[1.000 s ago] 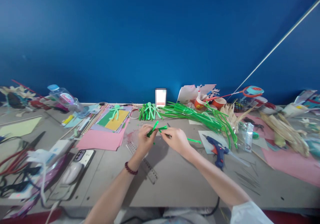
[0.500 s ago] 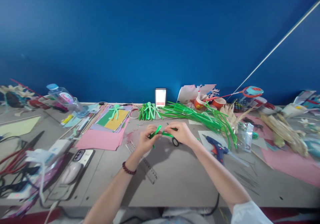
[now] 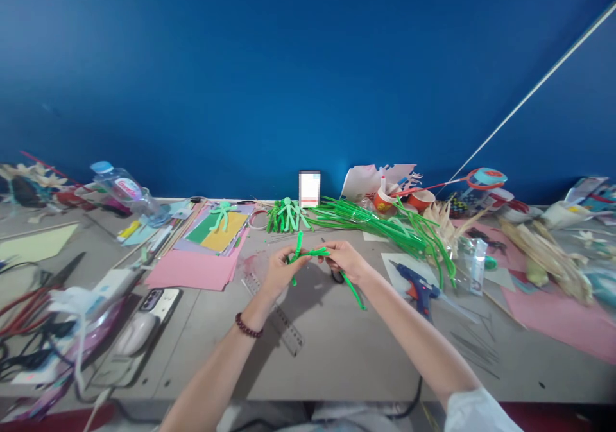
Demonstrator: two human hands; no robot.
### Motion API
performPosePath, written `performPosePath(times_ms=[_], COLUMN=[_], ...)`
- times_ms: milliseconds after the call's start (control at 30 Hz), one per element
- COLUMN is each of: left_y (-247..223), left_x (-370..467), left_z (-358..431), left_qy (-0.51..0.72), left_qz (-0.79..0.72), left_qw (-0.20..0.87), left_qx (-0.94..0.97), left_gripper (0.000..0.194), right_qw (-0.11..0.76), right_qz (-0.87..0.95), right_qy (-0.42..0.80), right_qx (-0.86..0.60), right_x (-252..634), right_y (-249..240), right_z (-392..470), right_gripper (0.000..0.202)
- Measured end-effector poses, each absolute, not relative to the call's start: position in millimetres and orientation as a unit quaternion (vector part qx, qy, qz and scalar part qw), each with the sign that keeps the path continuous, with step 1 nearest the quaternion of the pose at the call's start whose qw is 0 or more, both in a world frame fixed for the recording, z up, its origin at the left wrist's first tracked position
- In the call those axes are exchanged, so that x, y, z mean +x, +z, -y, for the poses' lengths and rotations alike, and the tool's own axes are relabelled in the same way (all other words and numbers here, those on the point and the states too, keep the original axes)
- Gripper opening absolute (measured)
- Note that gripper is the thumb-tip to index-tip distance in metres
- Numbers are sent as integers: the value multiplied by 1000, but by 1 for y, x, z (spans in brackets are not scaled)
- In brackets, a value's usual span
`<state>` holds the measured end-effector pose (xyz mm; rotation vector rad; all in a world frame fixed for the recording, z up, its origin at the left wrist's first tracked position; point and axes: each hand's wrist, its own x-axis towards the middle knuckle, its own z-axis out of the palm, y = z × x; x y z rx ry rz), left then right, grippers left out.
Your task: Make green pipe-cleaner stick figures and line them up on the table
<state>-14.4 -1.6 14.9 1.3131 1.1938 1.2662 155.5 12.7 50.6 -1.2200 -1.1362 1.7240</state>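
Note:
Between my hands, above the middle of the grey table, is a twisted piece of green pipe cleaner (image 3: pixel 317 252). My left hand (image 3: pixel 283 269) pinches its left part, where one end sticks up and another points down. On its right part my right hand (image 3: pixel 347 259) has its fingers closed, and a long green tail hangs down to the right below the palm. Black scissors (image 3: pixel 337 276) lie partly hidden under my right hand. A clear ruler (image 3: pixel 287 330) rests below my left hand. Behind the hands sit small green pipe cleaner figures (image 3: pixel 287 215).
A bundle of green pipe cleaners (image 3: pixel 380 223) and a blue glue gun (image 3: pixel 421 289) lie on the right. Pink paper (image 3: pixel 192 269), a phone (image 3: pixel 161 303), a mouse (image 3: pixel 137 334) and a bottle (image 3: pixel 122 188) are on the left. The blue wall stands behind.
My right hand has turned slightly and moved a little down. The long green tail now hangs below it, and the upright end by my left hand has tilted more upright.

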Motion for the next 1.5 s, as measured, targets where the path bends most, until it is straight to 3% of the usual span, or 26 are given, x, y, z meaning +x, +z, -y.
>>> performPosePath(times_ms=[233,400,533,700,833,967,1100,1300,1500], left_y=[11,12,19,25,31,30,19,16,20], left_x=[-17,-20,-20,-17,-20,-21,-19,-15,-17], left_z=[0,-1,2,6,6,4,4,5,4], left_qy=[559,564,533,491,474,504,532,534,525], left_qz=[-484,-478,-455,-427,-364,-340,-396,-444,-432], left_qw=[398,311,201,158,238,373,472,517,447], left_qx=[543,597,684,743,766,701,581,501,581], left_gripper=[16,12,14,11,13,15,22,35,18], right_qw=[335,324,252,228,281,348,307,323,326], right_qz=[548,706,811,825,808,750,660,626,626], right_qy=[583,388,194,107,154,331,505,518,508], right_qx=[-498,-496,-492,-507,-495,-455,-465,-486,-493], right_x=[144,142,146,157,167,171,167,161,160], right_y=[43,51,61,74,79,71,59,61,55], right_z=[-3,9,20,22,11,-4,-11,-7,-8], right_gripper=[28,29,25,25,21,20,25,24,19])
